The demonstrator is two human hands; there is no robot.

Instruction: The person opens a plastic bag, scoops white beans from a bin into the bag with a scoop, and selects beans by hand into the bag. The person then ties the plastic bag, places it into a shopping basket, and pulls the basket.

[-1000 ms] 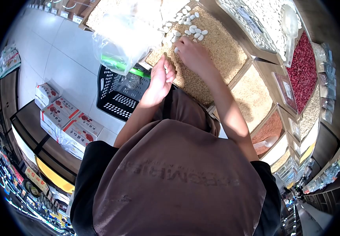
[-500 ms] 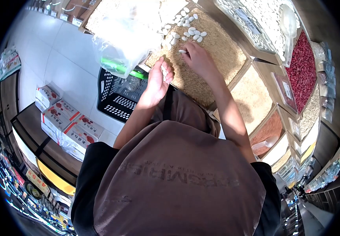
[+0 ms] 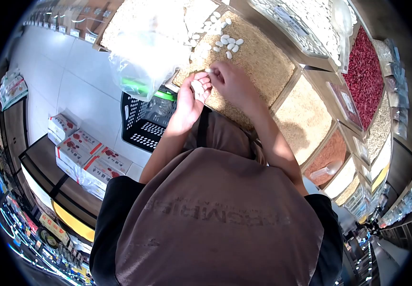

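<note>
Several white beans lie in the cupped palm of my left hand [image 3: 191, 97], whose fingers curl around them. Close beside it on the right, my right hand [image 3: 233, 83] pinches one white bean [image 3: 209, 70] between its fingertips. Both hands are over the near left part of a wooden bin of tan grain [image 3: 258, 50]. Loose white beans [image 3: 228, 42] are scattered on the grain beyond my hands. The palm's lower side and some right-hand fingers are hidden.
A clear plastic bag [image 3: 141, 71] hangs left of the bin, over a black basket [image 3: 141, 125] with a green handle. Bins of white beans [image 3: 310, 28] and red beans [image 3: 364, 76] stand at the right. Printed boxes [image 3: 79, 148] are stacked at left.
My right hand has moved left and down with a bean, close to my left hand. My left palm has opened somewhat, showing beans. The view has shifted slightly.
</note>
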